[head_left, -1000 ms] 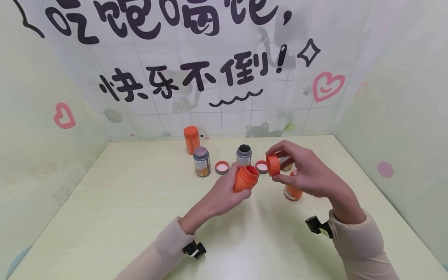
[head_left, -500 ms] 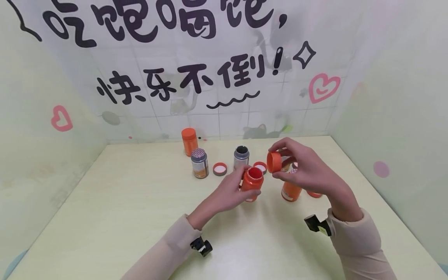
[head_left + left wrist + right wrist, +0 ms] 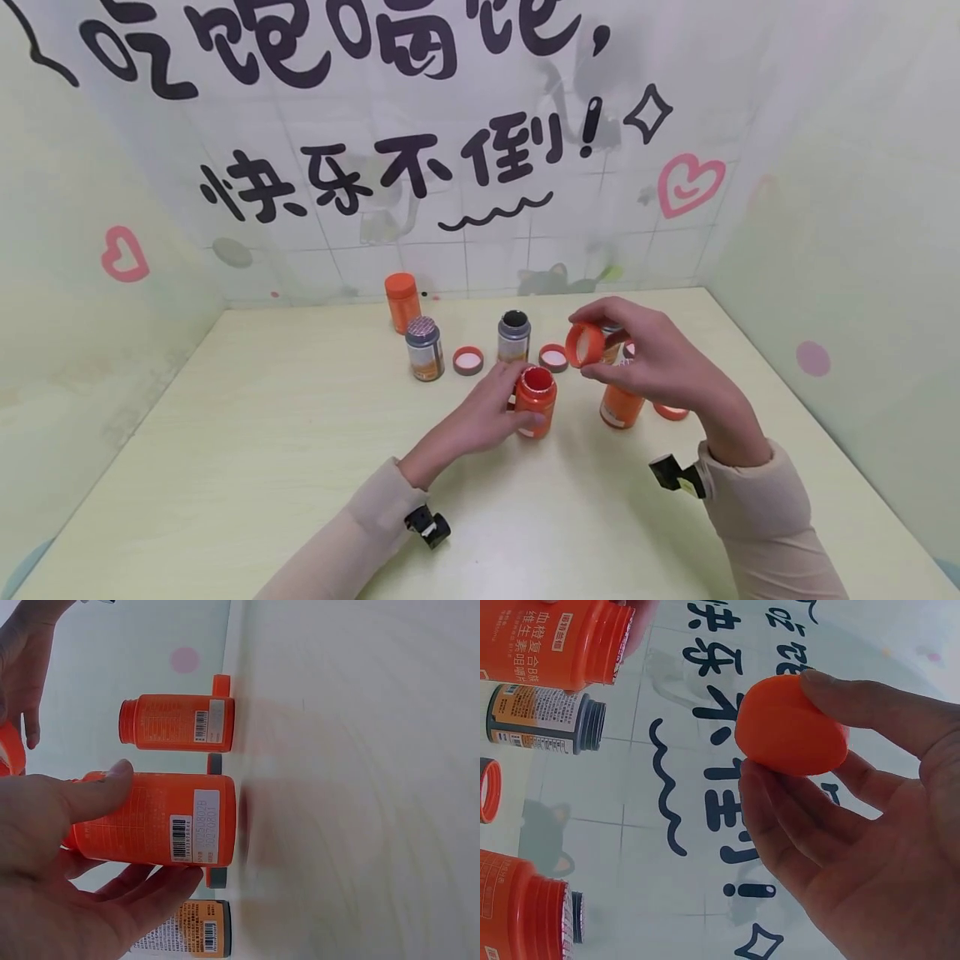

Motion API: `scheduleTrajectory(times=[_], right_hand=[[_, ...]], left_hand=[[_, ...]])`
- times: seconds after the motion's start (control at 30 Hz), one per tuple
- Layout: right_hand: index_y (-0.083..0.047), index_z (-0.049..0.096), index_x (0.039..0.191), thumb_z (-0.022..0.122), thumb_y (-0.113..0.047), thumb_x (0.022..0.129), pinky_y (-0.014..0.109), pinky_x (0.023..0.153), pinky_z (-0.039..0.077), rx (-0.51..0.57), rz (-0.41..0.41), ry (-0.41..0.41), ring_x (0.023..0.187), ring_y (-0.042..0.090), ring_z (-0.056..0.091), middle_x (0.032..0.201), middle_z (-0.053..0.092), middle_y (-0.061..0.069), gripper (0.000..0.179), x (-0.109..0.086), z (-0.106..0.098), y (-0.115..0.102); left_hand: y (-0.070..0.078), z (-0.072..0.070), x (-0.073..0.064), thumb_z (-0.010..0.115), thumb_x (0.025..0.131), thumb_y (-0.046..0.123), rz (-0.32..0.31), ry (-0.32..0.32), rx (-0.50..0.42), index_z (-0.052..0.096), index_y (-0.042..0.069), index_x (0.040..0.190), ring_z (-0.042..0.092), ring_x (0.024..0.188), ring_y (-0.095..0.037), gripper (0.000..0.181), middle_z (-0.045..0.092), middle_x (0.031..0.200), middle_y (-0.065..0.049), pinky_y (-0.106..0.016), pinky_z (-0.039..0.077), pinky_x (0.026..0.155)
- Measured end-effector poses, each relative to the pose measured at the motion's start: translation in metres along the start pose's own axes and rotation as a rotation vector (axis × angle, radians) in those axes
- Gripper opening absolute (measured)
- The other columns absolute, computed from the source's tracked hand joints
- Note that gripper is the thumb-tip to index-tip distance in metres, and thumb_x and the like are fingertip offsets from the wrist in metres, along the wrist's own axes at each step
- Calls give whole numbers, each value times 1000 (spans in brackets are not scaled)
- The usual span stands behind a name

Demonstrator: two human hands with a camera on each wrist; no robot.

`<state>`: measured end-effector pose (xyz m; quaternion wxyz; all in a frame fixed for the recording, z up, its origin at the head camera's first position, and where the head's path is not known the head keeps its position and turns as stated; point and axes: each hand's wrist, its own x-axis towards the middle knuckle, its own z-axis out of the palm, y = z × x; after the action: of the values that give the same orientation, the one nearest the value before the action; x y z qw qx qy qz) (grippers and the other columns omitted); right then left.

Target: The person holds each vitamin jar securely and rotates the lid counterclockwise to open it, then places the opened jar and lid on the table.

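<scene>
My left hand (image 3: pixel 476 412) grips an orange vitamin bottle (image 3: pixel 531 408) at the middle of the table, thumb on the near side. The bottle stands upright and uncapped, its red-lined mouth facing up. In the left wrist view the thumb and fingers wrap this bottle (image 3: pixel 154 817), its base right at the tabletop. To the right and higher, my right hand (image 3: pixel 663 358) pinches an orange screw cap (image 3: pixel 590 343) between thumb and fingertips. The cap is tipped on its side, its open side towards the left. Only its smooth orange top (image 3: pixel 791 724) shows in the right wrist view.
Another orange bottle (image 3: pixel 621 408) stands below the right hand, a cap (image 3: pixel 671 412) beside it. Behind are an open grey bottle (image 3: pixel 514 340), two upturned caps, a grey bottle with a patterned seal (image 3: pixel 424 354) and a capped orange bottle (image 3: pixel 402 304). Walls enclose the table.
The orange bottle in my left hand has gone from tilted to upright and come down towards the tabletop. The cap in my right hand has turned, showing more of its inside.
</scene>
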<state>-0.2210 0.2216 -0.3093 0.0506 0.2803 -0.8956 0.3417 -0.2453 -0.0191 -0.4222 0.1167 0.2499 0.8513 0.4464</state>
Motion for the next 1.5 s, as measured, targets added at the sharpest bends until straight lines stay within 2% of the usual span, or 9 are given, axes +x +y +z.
scheduleTrajectory(times=[0.13,0.33,0.67,0.8,0.93,1.1,1.23,1.37,1.5], right_hand=[[-14,58,129,81,-7,78,43,88,57,-11,-6,-3,102,15,64,120,64,2,56,1,2,2],[-13,59,126,78,-2,77,37,83,57,-68,-4,7,104,17,60,122,61,3,54,2,4,4],[-18,63,131,75,-7,78,36,78,54,-120,95,-47,98,20,56,118,57,5,56,4,11,6],[-16,68,124,78,-9,78,37,81,53,-129,114,-70,104,21,55,116,57,4,48,6,15,11],[-16,71,117,80,-9,75,40,83,53,-145,132,-95,105,21,52,111,59,3,43,8,21,15],[-14,70,115,81,-8,75,42,83,56,-227,132,-140,104,23,57,111,64,3,42,12,31,21],[-14,70,114,81,-10,77,45,85,56,-274,151,-195,102,25,61,111,66,5,39,16,41,26],[-12,71,113,80,-11,80,43,85,55,-284,162,-249,97,25,60,104,67,6,34,18,48,29],[-10,71,114,79,-10,81,40,82,55,-298,190,-285,92,23,59,100,66,6,34,19,55,33]], left_hand=[[-2,1,1,76,87,20,-7,-7,13,46,19,139,51,120,-16,60,51,130,1,-36,51,97],[-2,1,1,76,87,17,-18,-17,6,45,18,140,52,122,-17,61,50,134,0,-38,51,100],[-2,0,0,76,87,19,-41,-23,39,44,18,142,52,124,-18,64,51,135,0,-39,51,101],[-1,1,0,77,86,18,-46,-19,55,42,17,143,52,125,-19,66,50,137,-1,-40,51,102],[-1,0,0,81,81,15,-39,-28,77,39,16,145,50,129,-20,76,49,139,-2,-43,49,104],[2,-9,-1,86,76,15,-55,-63,120,30,16,153,48,134,-26,95,42,147,-6,-45,49,105],[6,-25,-6,80,79,11,-46,-81,153,22,19,156,47,134,-29,96,37,151,-9,-44,51,101],[12,-44,-11,69,84,5,-19,-17,98,24,17,155,47,134,-29,85,38,150,-11,-47,50,102],[17,-64,-14,64,86,4,7,122,11,32,14,152,52,130,-27,74,44,145,-9,-45,52,102]])
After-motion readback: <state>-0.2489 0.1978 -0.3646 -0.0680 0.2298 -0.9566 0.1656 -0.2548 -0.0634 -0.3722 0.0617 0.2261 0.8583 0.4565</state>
